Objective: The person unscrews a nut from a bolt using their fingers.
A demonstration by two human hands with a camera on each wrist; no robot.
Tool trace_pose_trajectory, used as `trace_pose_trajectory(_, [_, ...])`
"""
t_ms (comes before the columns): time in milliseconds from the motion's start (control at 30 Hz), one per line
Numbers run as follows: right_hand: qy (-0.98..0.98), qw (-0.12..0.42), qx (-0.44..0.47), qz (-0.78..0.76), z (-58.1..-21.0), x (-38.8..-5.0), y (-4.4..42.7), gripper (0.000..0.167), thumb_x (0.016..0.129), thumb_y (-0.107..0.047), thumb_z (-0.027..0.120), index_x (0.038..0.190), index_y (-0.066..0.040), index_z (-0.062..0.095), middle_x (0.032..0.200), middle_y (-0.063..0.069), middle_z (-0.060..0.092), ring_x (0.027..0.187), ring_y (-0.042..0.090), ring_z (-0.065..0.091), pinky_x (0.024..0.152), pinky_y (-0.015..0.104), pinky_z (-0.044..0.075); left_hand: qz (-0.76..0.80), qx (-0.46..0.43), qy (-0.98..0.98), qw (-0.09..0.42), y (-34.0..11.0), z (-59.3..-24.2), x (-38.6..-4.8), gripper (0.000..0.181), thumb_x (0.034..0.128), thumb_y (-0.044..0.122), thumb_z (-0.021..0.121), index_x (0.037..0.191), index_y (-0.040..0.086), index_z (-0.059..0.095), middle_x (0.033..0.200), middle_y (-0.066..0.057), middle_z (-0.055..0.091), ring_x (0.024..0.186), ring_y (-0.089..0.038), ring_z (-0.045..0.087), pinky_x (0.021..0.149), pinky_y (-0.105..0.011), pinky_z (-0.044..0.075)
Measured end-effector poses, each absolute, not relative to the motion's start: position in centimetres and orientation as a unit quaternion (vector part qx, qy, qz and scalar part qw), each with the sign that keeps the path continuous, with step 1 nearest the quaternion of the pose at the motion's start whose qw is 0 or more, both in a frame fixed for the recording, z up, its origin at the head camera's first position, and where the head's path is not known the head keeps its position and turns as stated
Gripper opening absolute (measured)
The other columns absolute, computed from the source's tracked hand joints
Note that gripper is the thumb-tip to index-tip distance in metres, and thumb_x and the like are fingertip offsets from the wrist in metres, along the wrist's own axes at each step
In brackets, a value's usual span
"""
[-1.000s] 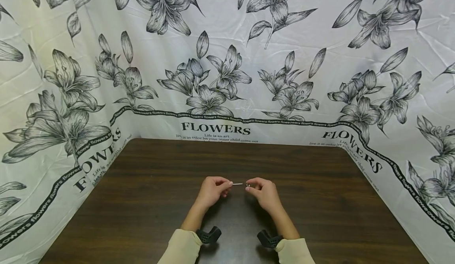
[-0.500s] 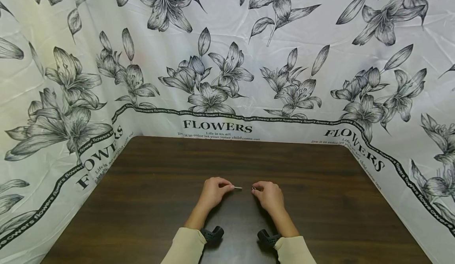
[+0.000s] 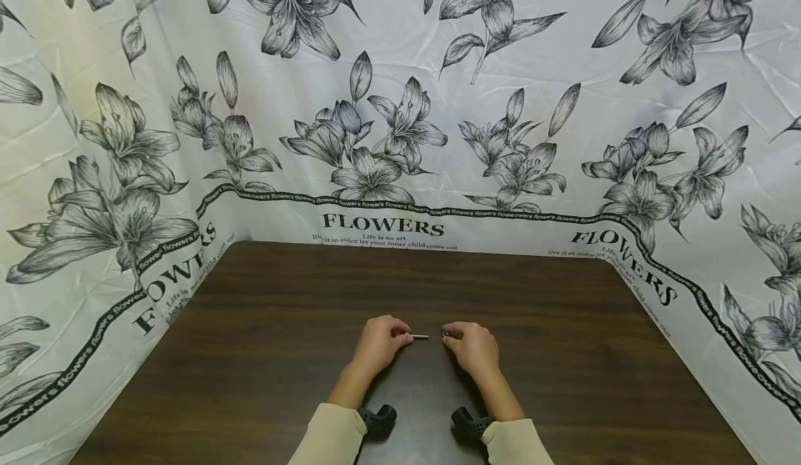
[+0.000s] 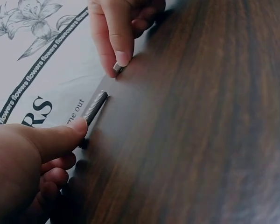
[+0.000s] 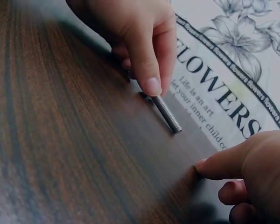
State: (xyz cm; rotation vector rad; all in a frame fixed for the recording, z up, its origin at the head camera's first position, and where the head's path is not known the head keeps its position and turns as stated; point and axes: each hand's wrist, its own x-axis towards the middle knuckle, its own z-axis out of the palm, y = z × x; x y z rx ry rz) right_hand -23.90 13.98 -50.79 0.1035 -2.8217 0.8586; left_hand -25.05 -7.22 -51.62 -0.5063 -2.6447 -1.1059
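My left hand [image 3: 377,343] pinches a silver threaded bolt [image 4: 96,106] between thumb and fingers. The bolt's free threaded end points toward my right hand [image 3: 474,348]; its other end is hidden in the fingers. Between the right thumb and fingertip sits a small metal nut [image 4: 117,67], mostly covered by them. A short gap separates the bolt's tip from the nut. In the right wrist view the bolt [image 5: 168,115] stands out from the left fingertips, while the nut is hidden behind the right thumb. Both hands are just above the dark wooden table [image 3: 281,298].
A white cloth [image 3: 513,235] printed with black flowers and lettering surrounds the table at the back and sides. Black wrist devices, a left one [image 3: 379,420] and a right one [image 3: 471,423], sit by the pale sleeves.
The nut was very close to the bolt's tip a second ago. My right hand has drawn it off to the right, widening the gap. Both hands keep their pinch.
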Motion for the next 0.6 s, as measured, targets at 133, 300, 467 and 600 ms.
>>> trace_pose_trajectory(133, [-0.952,0.079,0.039,0.294,-50.66,-23.96,13.92,0.019,0.08,-0.026,0.08,0.099,-0.024,0.077,0.071,-0.008,0.064,0.062,0.013,0.056,0.055,0.036,0.043,-0.363,-0.174,-0.907,0.121,-7.27,-51.6,-25.01,0.011,0.0785,0.021,0.081,0.086,0.014,0.076,0.071,0.012,0.056,0.062,-0.003,0.048,0.057,-0.023,0.042])
trace_pose_trajectory(300, [-0.951,0.069,0.036,0.3,-50.55,-24.09,13.89,0.025,0.078,-0.026,0.081,0.102,-0.022,0.075,0.063,-0.01,0.052,0.054,0.01,0.047,0.051,0.032,0.037,-0.377,-0.173,-0.902,0.118,-7.22,-51.61,-25.08,0.017,0.0769,0.021,0.083,0.089,0.011,0.075,0.069,0.011,0.053,0.061,-0.005,0.049,0.056,-0.023,0.042])
trace_pose_trajectory(467, [-0.949,0.056,0.042,0.307,-50.77,-24.05,14.09,0.032,0.077,-0.026,0.081,0.107,-0.02,0.073,0.062,-0.01,0.05,0.054,0.01,0.046,0.052,0.031,0.036,-0.415,-0.158,-0.89,0.105,-7.15,-51.84,-24.76,0.025,0.0744,0.019,0.085,0.095,0.009,0.075,0.073,0.007,0.056,0.063,-0.005,0.049,0.058,-0.023,0.043])
trace_pose_trajectory(600, [-0.94,0.056,0.055,0.331,-50.88,-23.79,14.47,0.036,0.078,-0.025,0.08,0.111,-0.016,0.071,0.063,-0.009,0.05,0.054,0.01,0.045,0.053,0.031,0.036,-0.455,-0.156,-0.871,0.101,-7.52,-51.79,-24.51,0.032,0.0731,0.019,0.086,0.1,0.007,0.074,0.08,0.001,0.06,0.065,-0.007,0.051,0.059,-0.024,0.045])
